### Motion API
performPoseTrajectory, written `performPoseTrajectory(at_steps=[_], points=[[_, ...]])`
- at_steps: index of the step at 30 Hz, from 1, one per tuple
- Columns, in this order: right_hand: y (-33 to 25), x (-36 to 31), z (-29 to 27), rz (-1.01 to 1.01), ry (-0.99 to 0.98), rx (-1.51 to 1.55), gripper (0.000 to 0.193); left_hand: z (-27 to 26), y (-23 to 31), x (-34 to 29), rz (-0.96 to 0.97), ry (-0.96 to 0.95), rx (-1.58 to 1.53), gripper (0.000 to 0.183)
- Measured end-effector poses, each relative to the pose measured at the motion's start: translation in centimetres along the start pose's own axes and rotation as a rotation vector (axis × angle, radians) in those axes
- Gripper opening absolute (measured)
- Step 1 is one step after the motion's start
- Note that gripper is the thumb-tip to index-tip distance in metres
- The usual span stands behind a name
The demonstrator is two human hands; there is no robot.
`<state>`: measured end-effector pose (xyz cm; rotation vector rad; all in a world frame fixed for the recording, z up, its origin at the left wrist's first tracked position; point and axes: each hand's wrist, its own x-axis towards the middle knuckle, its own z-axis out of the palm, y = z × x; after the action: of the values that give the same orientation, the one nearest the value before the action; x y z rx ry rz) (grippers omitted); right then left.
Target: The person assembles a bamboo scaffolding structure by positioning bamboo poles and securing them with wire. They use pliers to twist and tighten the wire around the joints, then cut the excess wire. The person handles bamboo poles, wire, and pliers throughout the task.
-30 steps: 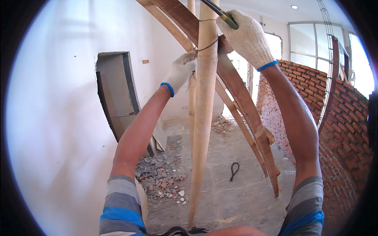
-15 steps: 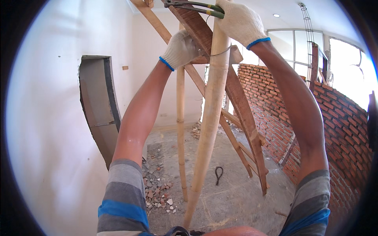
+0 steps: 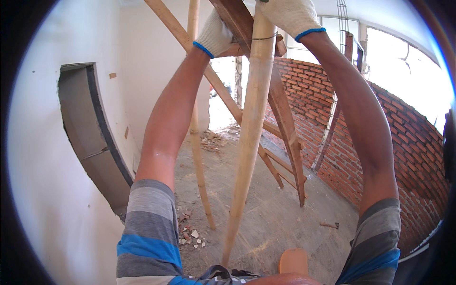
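Observation:
Both my hands wear white knit gloves with blue cuffs and are raised at the top of the view. My right hand (image 3: 290,15) is closed at the top of a thick bamboo pole (image 3: 251,104). A bit of green handle from the pliers shows at its fingers; the rest is cut off by the upper edge. Thin wire (image 3: 264,38) wraps the pole just below. Against a dark wooden plank (image 3: 237,23) is my left hand (image 3: 216,35), its fingers hidden behind the wood. The plank slants behind the pole and continues down to the floor.
A thinner bamboo pole (image 3: 196,147) and a slanting wooden bar (image 3: 222,90) stand behind. The brick wall (image 3: 308,90) runs along the right, a doorway (image 3: 92,109) opens at left. Rubble (image 3: 192,235), a hammer (image 3: 329,225) and an orange-brown rounded thing (image 3: 293,261) are below.
The view has shifted, so my hands and the wired joint sit higher and the pliers are nearly out of view. The wire lies closer to the pole. A hammer has come into view.

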<state>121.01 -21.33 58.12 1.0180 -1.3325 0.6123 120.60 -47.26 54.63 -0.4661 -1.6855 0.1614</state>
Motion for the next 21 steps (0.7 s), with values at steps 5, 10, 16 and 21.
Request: performPoseTrajectory(at_steps=[5,10,16,21], points=[[-2.1,-2.4,-2.2,0.088,-0.074,0.178,0.020,0.6,-4.9,-1.9,-0.565,-0.154,-0.980,0.037],[-0.9,-9.5,-5.1,0.161,-0.065,0.196,0.032,-2.3,6.3,-11.3,-0.447,-0.040,-0.489,0.041],[-4.5,-23.2,-10.3,0.564,-0.258,0.526,0.032,-8.3,24.6,-19.9,-1.134,0.326,-1.087,0.028],[-9.9,-32.6,-12.0,0.814,-0.296,0.677,0.043,-6.2,33.4,-23.4,-0.884,0.095,-0.856,0.022]])
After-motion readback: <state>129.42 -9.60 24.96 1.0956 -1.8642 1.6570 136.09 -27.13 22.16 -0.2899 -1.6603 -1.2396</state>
